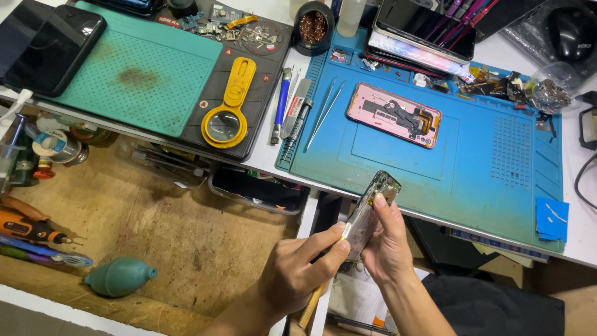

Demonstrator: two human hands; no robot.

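Both hands grasp the opened phone (371, 208) on edge between them below the blue mat (429, 168), left hand (298, 270) pinching its side, right hand (388, 246) cradling its back.

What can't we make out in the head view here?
- Phone part held by left hand and right hand: seen edge-on, its faces hidden by the fingers.
- Yellow tool under the left hand: mostly covered by the hand, kind unclear.
- Small parts on the dark mat: too small to identify.
- Black mouse, top right: inside a plastic bag, blurred by glare.
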